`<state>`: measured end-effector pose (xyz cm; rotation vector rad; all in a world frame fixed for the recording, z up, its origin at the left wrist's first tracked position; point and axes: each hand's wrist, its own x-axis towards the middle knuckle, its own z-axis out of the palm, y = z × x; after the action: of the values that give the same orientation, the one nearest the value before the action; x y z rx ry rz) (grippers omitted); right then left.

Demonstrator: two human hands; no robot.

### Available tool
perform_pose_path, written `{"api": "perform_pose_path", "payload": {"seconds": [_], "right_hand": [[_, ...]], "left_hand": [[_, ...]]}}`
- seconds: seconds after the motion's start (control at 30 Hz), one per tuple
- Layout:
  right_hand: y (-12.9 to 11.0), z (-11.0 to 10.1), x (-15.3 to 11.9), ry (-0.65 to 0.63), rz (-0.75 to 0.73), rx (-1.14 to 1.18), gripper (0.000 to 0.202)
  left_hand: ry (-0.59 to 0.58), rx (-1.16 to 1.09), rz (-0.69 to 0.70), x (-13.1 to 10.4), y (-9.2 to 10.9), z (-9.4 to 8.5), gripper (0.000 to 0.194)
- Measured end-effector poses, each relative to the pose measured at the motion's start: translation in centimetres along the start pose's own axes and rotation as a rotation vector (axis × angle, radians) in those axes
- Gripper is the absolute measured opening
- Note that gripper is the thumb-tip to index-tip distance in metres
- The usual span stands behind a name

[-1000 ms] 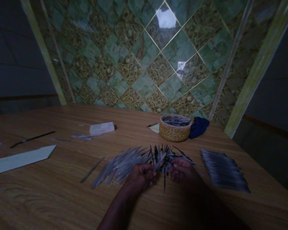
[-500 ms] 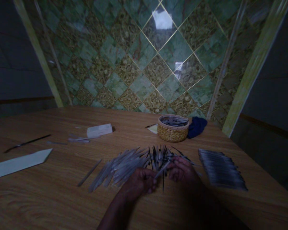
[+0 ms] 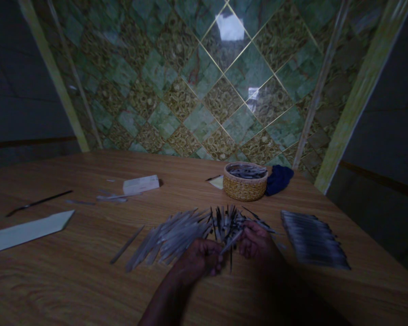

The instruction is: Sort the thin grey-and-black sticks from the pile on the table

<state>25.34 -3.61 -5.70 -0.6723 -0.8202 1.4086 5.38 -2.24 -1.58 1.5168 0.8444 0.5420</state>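
My left hand [image 3: 204, 256] and my right hand [image 3: 257, 239] are closed on opposite ends of one slim, translucent tube that looks like a pen barrel [image 3: 231, 241]. It slants up from left to right; the right fingers hide its upper end, so whether a dark piece is inside I cannot tell. Just behind the hands, thin dark sticks, perhaps pen refills [image 3: 227, 218], lie fanned out. A heap of similar pale tubes [image 3: 177, 233] spreads beside my left hand. To the right of my right hand lies a neat row of dark-cored, pen-like sticks [image 3: 314, 239].
On the wooden table [image 3: 71, 290], a woven basket [image 3: 245, 189] full of similar sticks stands near the wall, with dark blue cloth [image 3: 279, 179] beside it. Leftward are a small white box [image 3: 141, 184], a pale flat strip [image 3: 30, 232] and a long dark tool [image 3: 39, 203].
Very little differs. Both hands keep their hold on the tube, with only a slight shift of the fingers. The heaps and the row stay as they were.
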Motion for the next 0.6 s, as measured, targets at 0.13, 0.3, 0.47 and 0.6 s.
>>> {"api": "perform_pose_path", "payload": {"seconds": [0.13,0.3,0.47,0.6], "right_hand": [[-0.06,0.11,-0.09,0.017,-0.003,0.018,0.039],[-0.07,0.29,-0.24,0.018,0.004,0.027,0.039],[0.23,0.3,-0.2,0.024,0.006,0.044,0.038],[0.27,0.29,-0.18,0.006,0.001,0.06,0.035]], "left_hand": [[-0.006,0.012,-0.006,0.02,0.12,0.09,0.02],[-0.01,0.01,-0.019,-0.05,0.22,0.28,0.018],[-0.042,-0.005,0.028,0.03,-0.08,0.3,0.019],[-0.032,-0.006,0.011,0.11,-0.25,0.3,0.022]]}}
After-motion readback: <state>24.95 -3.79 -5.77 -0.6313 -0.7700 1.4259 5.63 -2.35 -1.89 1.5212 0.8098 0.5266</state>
